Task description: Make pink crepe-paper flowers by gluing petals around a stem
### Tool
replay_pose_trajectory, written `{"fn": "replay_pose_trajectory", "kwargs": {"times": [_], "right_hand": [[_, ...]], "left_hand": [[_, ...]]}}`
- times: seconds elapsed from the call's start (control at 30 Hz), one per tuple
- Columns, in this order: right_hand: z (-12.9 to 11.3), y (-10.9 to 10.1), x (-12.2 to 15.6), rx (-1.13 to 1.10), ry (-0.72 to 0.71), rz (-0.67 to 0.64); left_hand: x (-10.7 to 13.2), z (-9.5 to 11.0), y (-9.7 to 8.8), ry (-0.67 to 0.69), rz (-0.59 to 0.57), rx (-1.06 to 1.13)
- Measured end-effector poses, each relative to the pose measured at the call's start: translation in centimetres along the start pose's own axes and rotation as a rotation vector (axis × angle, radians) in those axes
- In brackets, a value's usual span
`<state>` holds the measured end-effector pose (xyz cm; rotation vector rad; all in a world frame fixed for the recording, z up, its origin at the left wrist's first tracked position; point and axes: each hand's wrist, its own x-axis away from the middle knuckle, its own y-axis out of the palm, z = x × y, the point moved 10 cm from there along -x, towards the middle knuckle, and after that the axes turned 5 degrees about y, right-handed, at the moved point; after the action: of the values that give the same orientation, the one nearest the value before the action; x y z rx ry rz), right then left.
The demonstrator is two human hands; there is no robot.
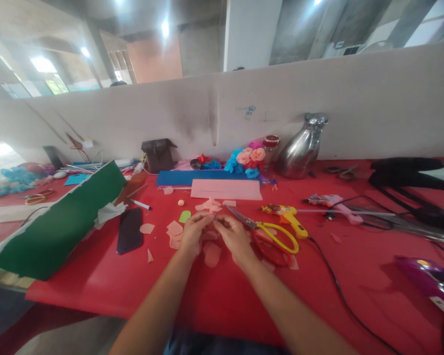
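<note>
My left hand [193,231] and my right hand [234,236] meet over the red table [96,276], fingers pinched together on a small pink paper piece [211,222] between them. Loose pink paper petals [174,229] lie around the hands, and one larger petal [212,254] sits just below them. Yellow-handled scissors [270,231] lie right of my right hand. A yellow glue gun [286,216] rests beyond the scissors.
A black phone [129,230] lies left of the petals, beside a green sheet [59,222]. Pink [225,190] and blue [192,177] paper sheets, paper flowers [247,159] and a metal jug [303,148] stand by the partition wall. Cables [340,291] cross the right side.
</note>
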<state>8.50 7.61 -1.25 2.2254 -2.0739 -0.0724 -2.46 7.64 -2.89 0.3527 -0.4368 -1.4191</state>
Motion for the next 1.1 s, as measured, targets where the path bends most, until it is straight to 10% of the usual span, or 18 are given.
{"fn": "replay_pose_trajectory", "kwargs": {"times": [0.23,0.63,1.1], "right_hand": [[0.4,-0.4,-0.3,0.046,0.055,0.010],[-0.8,2.0,0.5,1.109,-0.274,-0.124],[-2.0,-0.5,-0.6,0.329,-0.188,-0.053]], "left_hand": [[-0.2,0.1,-0.1,0.002,0.001,-0.028],[-1.2,3.4,-3.6,0.195,0.170,-0.125],[-0.4,4.0,-2.6,0.283,0.177,-0.181]]}}
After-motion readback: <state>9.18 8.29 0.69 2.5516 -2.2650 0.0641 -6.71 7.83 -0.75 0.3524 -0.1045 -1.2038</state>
